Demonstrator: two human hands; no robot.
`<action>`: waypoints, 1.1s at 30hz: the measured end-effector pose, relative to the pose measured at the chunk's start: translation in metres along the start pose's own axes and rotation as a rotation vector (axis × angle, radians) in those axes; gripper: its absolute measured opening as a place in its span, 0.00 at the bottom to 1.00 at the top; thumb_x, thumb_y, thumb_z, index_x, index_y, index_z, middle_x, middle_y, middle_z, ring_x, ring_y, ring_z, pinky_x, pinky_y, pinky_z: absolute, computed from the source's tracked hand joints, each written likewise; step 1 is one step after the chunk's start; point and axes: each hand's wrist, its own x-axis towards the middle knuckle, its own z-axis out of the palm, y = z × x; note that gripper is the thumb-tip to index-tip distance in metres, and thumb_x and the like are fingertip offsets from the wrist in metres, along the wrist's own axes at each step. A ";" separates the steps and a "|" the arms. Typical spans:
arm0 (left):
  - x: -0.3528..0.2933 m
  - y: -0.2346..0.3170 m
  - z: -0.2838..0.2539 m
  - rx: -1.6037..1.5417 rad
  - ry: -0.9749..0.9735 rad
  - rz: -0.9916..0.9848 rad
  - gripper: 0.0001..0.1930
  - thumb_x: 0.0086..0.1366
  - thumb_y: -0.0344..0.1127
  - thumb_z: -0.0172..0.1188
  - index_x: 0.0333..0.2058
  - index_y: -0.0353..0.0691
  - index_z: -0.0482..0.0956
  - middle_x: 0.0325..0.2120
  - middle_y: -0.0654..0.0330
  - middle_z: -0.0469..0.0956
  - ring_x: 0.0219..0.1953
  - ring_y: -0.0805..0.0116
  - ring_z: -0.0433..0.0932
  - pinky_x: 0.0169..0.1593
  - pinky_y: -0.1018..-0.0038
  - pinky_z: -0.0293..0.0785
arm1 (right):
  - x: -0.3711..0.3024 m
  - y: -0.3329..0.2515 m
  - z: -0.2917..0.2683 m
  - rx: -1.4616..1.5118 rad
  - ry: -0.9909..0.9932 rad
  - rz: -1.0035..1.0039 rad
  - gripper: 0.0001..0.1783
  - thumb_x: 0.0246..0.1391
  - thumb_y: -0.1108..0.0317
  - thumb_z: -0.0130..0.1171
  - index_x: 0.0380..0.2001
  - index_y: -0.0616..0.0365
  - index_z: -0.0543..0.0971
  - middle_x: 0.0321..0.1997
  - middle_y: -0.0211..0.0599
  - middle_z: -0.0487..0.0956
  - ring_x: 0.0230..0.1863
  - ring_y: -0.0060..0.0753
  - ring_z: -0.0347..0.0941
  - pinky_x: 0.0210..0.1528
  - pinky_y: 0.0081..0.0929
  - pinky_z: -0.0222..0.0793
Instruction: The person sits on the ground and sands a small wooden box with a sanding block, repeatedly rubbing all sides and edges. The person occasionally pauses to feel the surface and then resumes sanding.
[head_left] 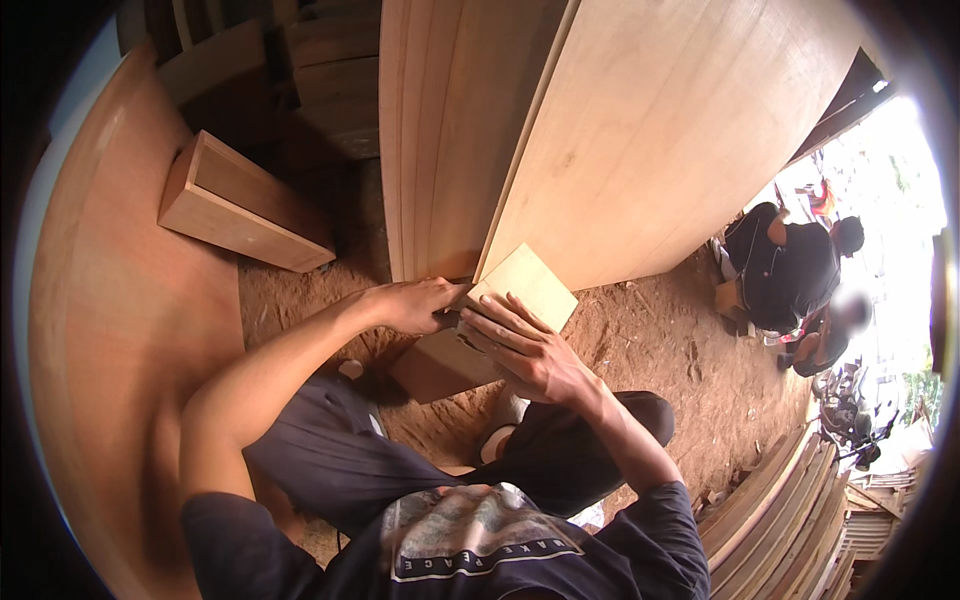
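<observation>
A wooden box (447,362), perhaps a drawer, tilts above the dirt floor between my bent legs; its pale end panel (538,283) faces up. My right hand (530,355) lies on this panel with its fingers stretched out and slightly apart. At the box's left corner is my left hand (418,304), fingers curled and closed. Whatever they may hold is hidden beneath them. Just beyond both hands stands a tall wooden cabinet (640,140), its lower edge close to the box.
Left of me, a long curved-looking wooden panel (110,330) carries an open-topped wooden drawer (250,235) at its edge. Stacked timber strips (770,510) lie at the lower right. Two people (785,265) crouch farther off at the right, near a motorcycle (850,410).
</observation>
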 end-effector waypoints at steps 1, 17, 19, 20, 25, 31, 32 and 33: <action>0.001 0.005 -0.001 -0.027 -0.013 -0.023 0.36 0.67 0.30 0.64 0.72 0.31 0.63 0.49 0.35 0.86 0.53 0.38 0.86 0.56 0.52 0.81 | -0.003 0.000 -0.001 -0.016 0.003 0.017 0.35 0.61 0.67 0.67 0.71 0.63 0.77 0.82 0.44 0.70 0.85 0.54 0.59 0.85 0.64 0.55; -0.009 0.019 -0.005 0.009 -0.060 -0.048 0.33 0.78 0.52 0.64 0.65 0.28 0.69 0.46 0.36 0.87 0.53 0.37 0.85 0.56 0.50 0.81 | -0.015 0.041 -0.006 0.204 0.408 0.505 0.25 0.65 0.83 0.60 0.63 0.57 0.86 0.69 0.44 0.84 0.76 0.54 0.74 0.74 0.46 0.75; -0.008 0.017 -0.002 0.004 -0.038 -0.044 0.32 0.78 0.52 0.64 0.64 0.27 0.70 0.44 0.36 0.87 0.52 0.37 0.86 0.56 0.50 0.81 | -0.004 0.053 -0.003 0.204 0.397 0.478 0.26 0.66 0.82 0.58 0.64 0.56 0.85 0.69 0.43 0.84 0.77 0.54 0.73 0.75 0.48 0.74; -0.009 0.016 -0.001 0.003 -0.026 -0.042 0.32 0.78 0.52 0.64 0.63 0.26 0.71 0.44 0.36 0.87 0.52 0.37 0.86 0.56 0.50 0.81 | 0.003 0.058 -0.003 0.207 0.388 0.462 0.23 0.66 0.82 0.58 0.62 0.58 0.86 0.69 0.42 0.84 0.78 0.55 0.71 0.77 0.49 0.71; -0.009 0.029 -0.013 0.130 -0.181 -0.194 0.30 0.79 0.53 0.61 0.57 0.24 0.75 0.41 0.35 0.87 0.49 0.36 0.86 0.53 0.49 0.80 | 0.023 0.067 0.001 -0.012 0.228 0.255 0.20 0.64 0.82 0.60 0.57 0.59 0.87 0.67 0.41 0.86 0.77 0.54 0.74 0.76 0.49 0.71; -0.014 0.025 -0.008 0.066 -0.085 -0.107 0.33 0.79 0.58 0.60 0.52 0.24 0.77 0.40 0.35 0.86 0.48 0.35 0.86 0.52 0.48 0.80 | 0.024 0.068 -0.003 -0.177 0.192 0.263 0.27 0.59 0.85 0.60 0.59 0.52 0.86 0.66 0.34 0.87 0.78 0.49 0.73 0.80 0.58 0.65; -0.013 0.022 -0.006 0.053 -0.077 -0.096 0.33 0.79 0.59 0.60 0.51 0.24 0.77 0.40 0.35 0.86 0.48 0.35 0.86 0.52 0.48 0.80 | 0.021 0.091 0.000 -0.182 0.196 0.317 0.27 0.61 0.85 0.57 0.60 0.52 0.86 0.63 0.32 0.88 0.78 0.51 0.72 0.81 0.60 0.63; -0.011 0.025 -0.006 0.045 -0.086 -0.101 0.32 0.79 0.58 0.60 0.51 0.25 0.77 0.40 0.35 0.86 0.48 0.35 0.86 0.52 0.48 0.80 | 0.011 0.109 0.001 -0.114 0.170 0.379 0.27 0.62 0.85 0.56 0.61 0.53 0.85 0.61 0.38 0.89 0.80 0.53 0.69 0.81 0.62 0.61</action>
